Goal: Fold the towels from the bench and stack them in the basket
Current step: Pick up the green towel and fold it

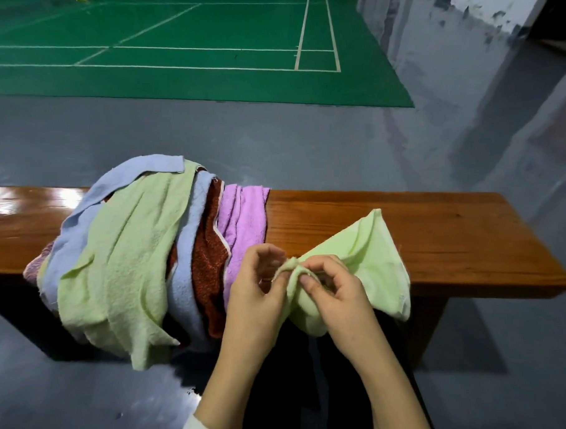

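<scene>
**A:** Head view: how far along?

**B:** Early, I judge. One surface (405,222); at nine o'clock on it, one unfolded pile (131,253), at least five towels by colour. No basket shows.

**A:** And the current one?

**B:** One light green towel (368,259) at four o'clock, bunched, unfolded; two hands, left hand (256,296) and right hand (334,296), both pinching its edge.

I can read no words or numbers anywhere, and the little pale tag (402,299) on the green towel (368,256) at four o'clock is too small.
</scene>
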{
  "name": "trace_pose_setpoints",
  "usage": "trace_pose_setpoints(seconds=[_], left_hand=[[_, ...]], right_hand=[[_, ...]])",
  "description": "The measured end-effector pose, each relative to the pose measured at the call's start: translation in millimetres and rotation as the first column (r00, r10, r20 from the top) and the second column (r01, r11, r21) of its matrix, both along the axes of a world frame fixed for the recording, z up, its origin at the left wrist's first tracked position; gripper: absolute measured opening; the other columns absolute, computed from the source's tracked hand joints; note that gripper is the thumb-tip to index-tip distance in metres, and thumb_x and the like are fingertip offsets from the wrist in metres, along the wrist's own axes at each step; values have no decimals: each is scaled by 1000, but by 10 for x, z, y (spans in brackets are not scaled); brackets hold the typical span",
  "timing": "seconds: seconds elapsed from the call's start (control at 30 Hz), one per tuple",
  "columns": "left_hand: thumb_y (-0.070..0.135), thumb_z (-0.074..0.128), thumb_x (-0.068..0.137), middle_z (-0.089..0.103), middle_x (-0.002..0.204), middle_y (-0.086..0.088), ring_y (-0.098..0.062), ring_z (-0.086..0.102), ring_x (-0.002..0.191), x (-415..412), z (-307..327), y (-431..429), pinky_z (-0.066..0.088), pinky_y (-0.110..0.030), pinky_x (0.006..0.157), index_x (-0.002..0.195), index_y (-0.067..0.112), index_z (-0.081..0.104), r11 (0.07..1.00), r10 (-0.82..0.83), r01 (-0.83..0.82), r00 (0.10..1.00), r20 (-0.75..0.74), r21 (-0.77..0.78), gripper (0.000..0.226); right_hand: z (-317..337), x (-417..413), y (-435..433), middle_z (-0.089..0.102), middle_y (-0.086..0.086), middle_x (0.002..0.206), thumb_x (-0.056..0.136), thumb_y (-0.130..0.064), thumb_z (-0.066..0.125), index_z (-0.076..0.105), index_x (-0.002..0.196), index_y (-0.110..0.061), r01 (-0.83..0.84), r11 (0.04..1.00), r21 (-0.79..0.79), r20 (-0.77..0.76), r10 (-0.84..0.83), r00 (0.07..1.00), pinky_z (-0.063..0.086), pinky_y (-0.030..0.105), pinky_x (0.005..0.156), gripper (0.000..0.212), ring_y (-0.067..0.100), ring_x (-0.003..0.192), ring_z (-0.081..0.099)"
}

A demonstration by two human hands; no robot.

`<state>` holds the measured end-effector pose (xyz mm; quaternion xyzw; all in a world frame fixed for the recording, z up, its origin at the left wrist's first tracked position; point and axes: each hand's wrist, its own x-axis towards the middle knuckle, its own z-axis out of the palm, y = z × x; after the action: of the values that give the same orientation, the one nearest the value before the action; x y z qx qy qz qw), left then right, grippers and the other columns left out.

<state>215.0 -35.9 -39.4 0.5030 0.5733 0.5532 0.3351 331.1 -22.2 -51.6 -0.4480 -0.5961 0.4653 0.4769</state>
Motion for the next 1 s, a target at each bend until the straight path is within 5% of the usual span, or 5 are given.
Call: trace_pose_setpoints(seconds=[0.3,0.43,0.63,0.77,1.0], left_hand=[[-6,65,83,72,76,8,2,62,70,-43,44,-63,47,-10,66,80,13,68,996,-88,90,983,162,-5,19],[-4,66,84,71,77,7,0,63,72,-28,38,-89,47,-11,68,82,14,66,994,-106,102,981,165,34,18],[15,61,84,60,97,16,-2,60,93,-6,-137,-187,44,-15,85,97,39,50,976,-100,128,982,-163,178,30],[6,54,77,40,115,11,5,41,116,10,-435,-268,27,-9,102,110,24,44,957,-14,136,904,-428,256,39],[4,53,79,46,92,21,0,48,87,-195,-740,-264,33,-1,84,104,41,42,993,32,20,903,-429,117,46]], right_hand=[[38,1,-36,66,4,95,86,-10,64,62,87,-22,84,994,-69,-71,-89,994,52,38,89,12,20,93,64],[50,14,-69,65,-4,103,92,-6,59,59,108,-27,7,993,-118,-59,-14,998,49,20,86,26,10,95,62],[80,-3,-41,62,-4,95,90,2,57,65,86,-28,47,999,-3,68,-47,997,44,20,90,31,2,93,58],[77,-25,-18,62,-3,92,86,-9,60,60,81,-32,134,991,21,27,-135,990,45,21,88,23,4,90,59],[150,42,-43,63,-2,95,90,-1,59,59,87,-26,167,986,-5,-4,-167,986,46,23,89,25,4,90,57]])
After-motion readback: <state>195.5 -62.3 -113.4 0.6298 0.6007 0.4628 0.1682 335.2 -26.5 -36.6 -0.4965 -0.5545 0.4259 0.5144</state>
